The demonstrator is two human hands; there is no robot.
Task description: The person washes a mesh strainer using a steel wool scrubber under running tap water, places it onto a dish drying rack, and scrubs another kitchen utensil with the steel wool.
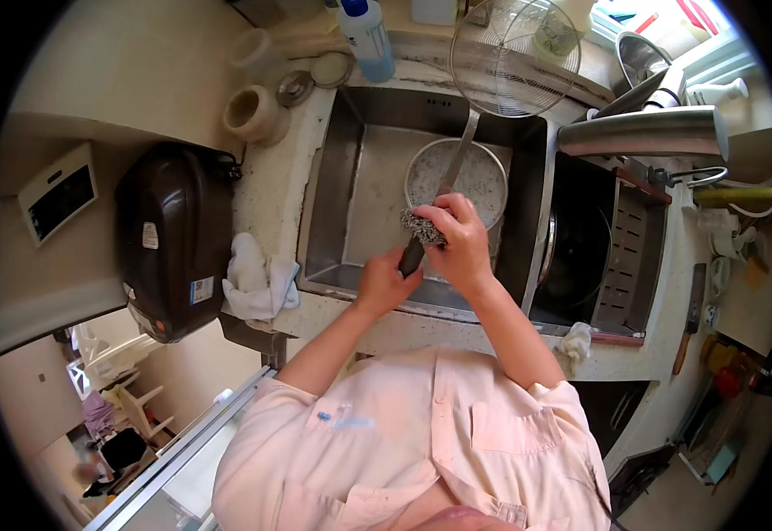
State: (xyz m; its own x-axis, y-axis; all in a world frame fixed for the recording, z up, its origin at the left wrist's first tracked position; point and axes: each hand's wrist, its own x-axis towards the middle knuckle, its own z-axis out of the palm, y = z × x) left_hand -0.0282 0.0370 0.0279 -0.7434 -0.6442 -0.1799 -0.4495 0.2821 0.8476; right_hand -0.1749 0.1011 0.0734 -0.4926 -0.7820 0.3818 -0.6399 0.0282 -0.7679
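Note:
A large round wire skimmer (515,58) stretches across the sink, its mesh head over the back ledge. My left hand (387,281) is closed around the dark end of its handle. Pinched in my right hand (459,243) is a grey steel wool scrubber (422,227), pressed against the handle just above my left hand. Beneath the metal shaft, a round pan (425,165) with cloudy, sudsy liquid sits in the steel sink (373,164).
A blue-capped bottle (369,44) and a beige jar (253,115) stand behind the sink. White cloths (258,279) lie at left beside a dark brown appliance (176,239). To the right are a dark pan (581,239), a slotted metal rack (629,252) and a wide metal faucet (643,133).

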